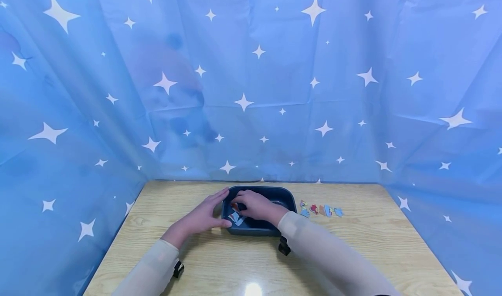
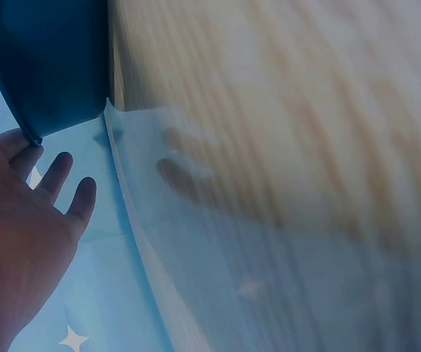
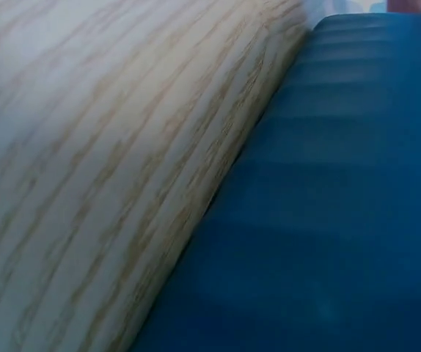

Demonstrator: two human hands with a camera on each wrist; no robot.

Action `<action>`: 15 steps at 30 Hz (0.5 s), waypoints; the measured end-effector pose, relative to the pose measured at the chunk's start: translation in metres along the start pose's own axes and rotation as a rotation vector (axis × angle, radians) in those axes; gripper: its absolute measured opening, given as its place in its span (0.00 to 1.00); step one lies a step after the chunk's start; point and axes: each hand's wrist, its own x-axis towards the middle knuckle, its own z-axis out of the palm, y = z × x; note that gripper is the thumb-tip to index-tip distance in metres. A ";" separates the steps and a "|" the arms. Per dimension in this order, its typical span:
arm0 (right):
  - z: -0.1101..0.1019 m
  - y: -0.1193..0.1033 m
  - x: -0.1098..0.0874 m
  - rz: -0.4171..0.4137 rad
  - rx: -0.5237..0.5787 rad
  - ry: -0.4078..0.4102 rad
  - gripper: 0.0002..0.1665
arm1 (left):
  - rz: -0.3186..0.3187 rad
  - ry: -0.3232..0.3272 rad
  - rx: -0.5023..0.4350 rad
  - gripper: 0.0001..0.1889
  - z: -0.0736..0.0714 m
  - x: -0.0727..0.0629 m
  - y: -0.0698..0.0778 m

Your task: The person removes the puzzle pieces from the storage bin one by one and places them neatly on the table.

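A dark blue bin (image 1: pixel 255 232) stands on the table, with several small puzzle pieces (image 1: pixel 236 217), light blue and brown, at its left end. My right hand (image 1: pixel 255 204) reaches down into the bin, its thumb and forefinger pinching a brownish puzzle piece (image 1: pixel 235 207). My left hand (image 1: pixel 204 215) spans the bin's left end, fingers spread and fairly straight, touching the rim. In the left wrist view the left hand (image 2: pixel 27 235) shows beside a bin corner, its outer fingers free. The right wrist view shows only the bin's outer wall (image 3: pixel 320 191); the right fingers are mostly hidden there.
More flat coloured pieces (image 1: pixel 328 210) lie in a loose row on the wooden table (image 1: pixel 364 243), right of the bin. A blue curtain (image 1: pixel 274 126) with white stars closes off the back and sides. Black wrist mounts (image 1: pixel 284 246) sit under the sleeves.
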 end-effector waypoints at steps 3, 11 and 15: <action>0.001 0.001 0.001 -0.007 0.003 0.014 0.22 | 0.003 0.001 0.001 0.56 0.000 0.000 0.000; 0.009 0.008 0.002 -0.066 0.039 0.044 0.22 | 0.005 -0.001 0.008 0.56 -0.001 0.001 0.001; 0.007 0.006 0.000 -0.017 0.073 0.016 0.23 | 0.002 -0.005 0.011 0.55 -0.001 0.001 0.001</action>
